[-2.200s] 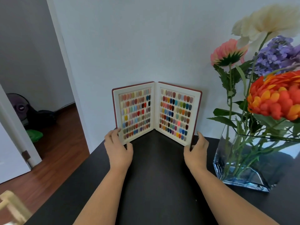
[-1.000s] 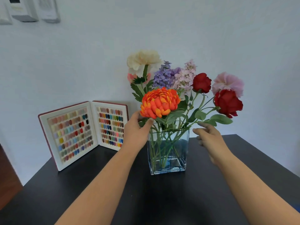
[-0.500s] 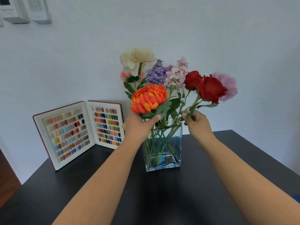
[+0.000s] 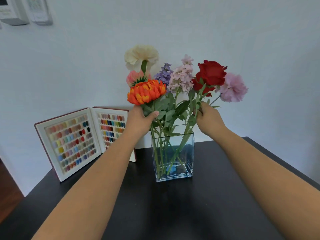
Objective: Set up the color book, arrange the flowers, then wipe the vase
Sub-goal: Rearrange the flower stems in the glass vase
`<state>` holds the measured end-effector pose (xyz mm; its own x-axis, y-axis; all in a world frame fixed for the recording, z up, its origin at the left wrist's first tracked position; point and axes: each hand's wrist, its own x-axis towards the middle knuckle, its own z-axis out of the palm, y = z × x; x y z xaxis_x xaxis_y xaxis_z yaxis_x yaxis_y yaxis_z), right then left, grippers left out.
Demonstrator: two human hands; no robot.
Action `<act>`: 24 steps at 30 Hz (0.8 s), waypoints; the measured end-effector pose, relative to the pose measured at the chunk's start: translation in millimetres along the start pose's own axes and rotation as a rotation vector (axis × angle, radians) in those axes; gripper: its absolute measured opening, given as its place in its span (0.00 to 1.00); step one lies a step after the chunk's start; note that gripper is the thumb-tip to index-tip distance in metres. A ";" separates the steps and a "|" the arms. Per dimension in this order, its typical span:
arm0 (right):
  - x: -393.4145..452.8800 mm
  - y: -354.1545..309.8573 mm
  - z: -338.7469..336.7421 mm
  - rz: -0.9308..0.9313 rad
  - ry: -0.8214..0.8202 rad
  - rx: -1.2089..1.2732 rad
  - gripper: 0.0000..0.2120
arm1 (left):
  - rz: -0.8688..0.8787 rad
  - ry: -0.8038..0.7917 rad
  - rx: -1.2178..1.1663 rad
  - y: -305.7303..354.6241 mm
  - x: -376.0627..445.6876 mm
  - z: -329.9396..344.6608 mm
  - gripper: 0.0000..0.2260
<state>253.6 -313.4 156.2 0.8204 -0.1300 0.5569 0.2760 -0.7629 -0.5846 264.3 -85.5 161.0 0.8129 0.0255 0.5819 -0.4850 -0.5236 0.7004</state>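
Observation:
A square glass vase with water stands on the black table, holding several flowers. My left hand grips the stem just under the orange flower on the vase's left side. My right hand pinches the stem of the red rose, which now rises above a pink flower. A cream flower, purple sprig and pale pink sprig stand behind. The color book stands open upright against the wall at the left.
The white wall is close behind the vase and book. Framed items hang at the top left. The table's left edge drops to a wooden floor; its right edge slants down the right side.
My hands left the color book and moved to the flowers. Since half a second ago my right hand has lifted the red rose higher and more upright; my left hand keeps hold of the orange flower's stem.

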 end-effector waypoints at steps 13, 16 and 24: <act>22.9 -40.2 -24.9 -0.062 0.076 0.374 0.06 | 0.059 -0.114 -0.130 20.7 28.3 -15.2 0.20; 29.1 -52.6 -36.0 -0.104 0.134 0.415 0.06 | 0.097 -0.123 -0.206 27.2 33.3 -17.2 0.28; 34.2 -67.8 -30.8 -0.140 0.063 0.343 0.06 | 0.031 -0.030 -0.192 7.8 22.8 -5.2 0.35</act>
<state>247.5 -285.6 233.1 0.7334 -0.0866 0.6743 0.5436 -0.5209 -0.6582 277.3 -84.5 181.8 0.8041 -0.0149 0.5943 -0.5606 -0.3516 0.7497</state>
